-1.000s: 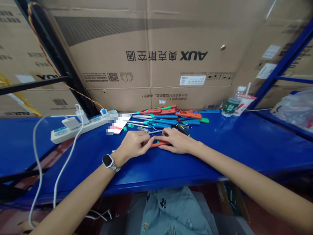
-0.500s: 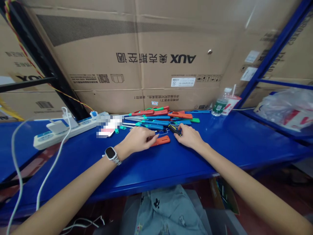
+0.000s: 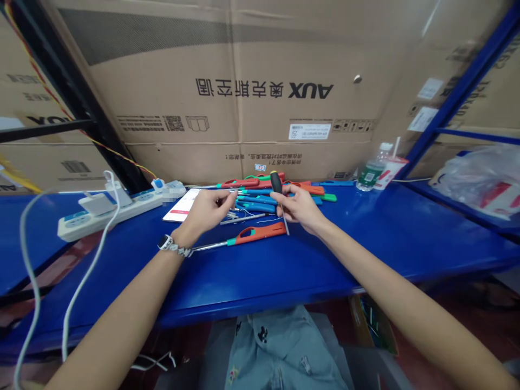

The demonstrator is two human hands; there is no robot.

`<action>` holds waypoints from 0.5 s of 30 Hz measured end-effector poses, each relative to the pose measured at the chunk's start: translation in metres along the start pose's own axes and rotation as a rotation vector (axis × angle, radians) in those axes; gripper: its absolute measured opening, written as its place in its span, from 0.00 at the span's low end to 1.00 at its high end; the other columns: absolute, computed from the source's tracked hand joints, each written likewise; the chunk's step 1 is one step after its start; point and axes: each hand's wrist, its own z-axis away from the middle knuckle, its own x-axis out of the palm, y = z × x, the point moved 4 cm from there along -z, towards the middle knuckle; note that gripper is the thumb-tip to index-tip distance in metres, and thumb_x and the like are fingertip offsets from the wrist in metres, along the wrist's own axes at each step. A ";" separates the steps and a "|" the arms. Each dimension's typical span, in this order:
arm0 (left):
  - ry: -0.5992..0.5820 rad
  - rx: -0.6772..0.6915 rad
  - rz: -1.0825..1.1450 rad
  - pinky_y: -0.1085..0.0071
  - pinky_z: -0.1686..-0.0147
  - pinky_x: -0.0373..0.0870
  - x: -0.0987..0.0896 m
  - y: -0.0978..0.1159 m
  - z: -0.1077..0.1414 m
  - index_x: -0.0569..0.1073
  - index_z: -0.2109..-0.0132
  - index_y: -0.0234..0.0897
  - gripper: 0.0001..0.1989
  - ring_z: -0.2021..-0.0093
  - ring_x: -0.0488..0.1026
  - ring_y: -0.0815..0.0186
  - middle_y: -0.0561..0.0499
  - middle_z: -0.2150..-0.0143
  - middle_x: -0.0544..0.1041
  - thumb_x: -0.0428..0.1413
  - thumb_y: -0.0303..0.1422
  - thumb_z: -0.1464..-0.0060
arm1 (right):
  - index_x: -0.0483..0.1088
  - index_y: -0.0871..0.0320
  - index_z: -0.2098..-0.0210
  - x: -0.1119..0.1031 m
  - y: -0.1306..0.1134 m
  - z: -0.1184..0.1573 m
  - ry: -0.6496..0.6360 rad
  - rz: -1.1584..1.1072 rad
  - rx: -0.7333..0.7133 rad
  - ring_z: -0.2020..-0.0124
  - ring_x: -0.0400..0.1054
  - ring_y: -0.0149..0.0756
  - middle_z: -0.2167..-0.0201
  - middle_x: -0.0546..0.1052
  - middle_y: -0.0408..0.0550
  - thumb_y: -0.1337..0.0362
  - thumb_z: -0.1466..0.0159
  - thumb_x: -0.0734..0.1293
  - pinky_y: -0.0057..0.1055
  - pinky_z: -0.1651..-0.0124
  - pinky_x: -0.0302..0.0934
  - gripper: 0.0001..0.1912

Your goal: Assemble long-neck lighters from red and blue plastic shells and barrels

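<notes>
Black-and-yellow screwdriver [image 3: 276,183] now raised and turned tip-down, pinched in the right grip [image 3: 298,206]; that side is therefore occupied by the tool. Left grip [image 3: 208,208] has moved off the orange lighter [image 3: 264,233], which lies uncovered on the worktop [image 3: 244,279], below and between both grips, handle end near the screwdriver's tip. Left thumb and forefinger nearly together; cannot tell whether they pinch anything small.
</notes>
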 end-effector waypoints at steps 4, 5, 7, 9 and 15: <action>-0.003 -0.086 0.012 0.69 0.75 0.52 -0.005 -0.018 -0.002 0.69 0.77 0.37 0.27 0.79 0.59 0.69 0.55 0.82 0.63 0.49 0.46 0.32 | 0.63 0.52 0.63 0.039 -0.005 -0.024 -0.047 -0.065 -0.098 0.84 0.66 0.30 0.80 0.77 0.39 0.43 0.48 0.78 0.27 0.82 0.59 0.28; -0.022 -0.087 0.010 0.69 0.75 0.51 -0.003 -0.020 -0.002 0.69 0.77 0.37 0.27 0.79 0.58 0.69 0.55 0.82 0.63 0.49 0.46 0.32 | 0.63 0.52 0.64 0.045 -0.003 -0.028 -0.055 -0.059 -0.122 0.83 0.68 0.31 0.79 0.77 0.40 0.43 0.46 0.77 0.29 0.80 0.62 0.27; -0.053 -0.080 0.013 0.69 0.76 0.50 0.000 -0.020 -0.002 0.68 0.77 0.37 0.27 0.79 0.56 0.69 0.55 0.82 0.61 0.49 0.46 0.32 | 0.64 0.52 0.66 0.053 0.001 -0.032 -0.058 -0.029 -0.172 0.81 0.70 0.32 0.77 0.77 0.42 0.43 0.42 0.74 0.32 0.77 0.66 0.23; -0.069 -0.060 0.019 0.69 0.76 0.49 0.002 -0.016 -0.001 0.67 0.77 0.37 0.27 0.79 0.56 0.69 0.56 0.82 0.60 0.48 0.45 0.32 | 0.65 0.52 0.66 0.056 0.008 -0.030 -0.046 0.015 -0.214 0.79 0.70 0.33 0.75 0.78 0.43 0.45 0.39 0.73 0.34 0.73 0.68 0.20; -0.105 -0.033 0.007 0.68 0.75 0.51 0.006 -0.008 -0.001 0.70 0.77 0.37 0.26 0.79 0.56 0.69 0.55 0.82 0.61 0.48 0.43 0.32 | 0.66 0.52 0.63 0.059 0.020 -0.021 -0.059 0.104 -0.280 0.72 0.73 0.37 0.71 0.78 0.45 0.47 0.36 0.71 0.41 0.63 0.72 0.17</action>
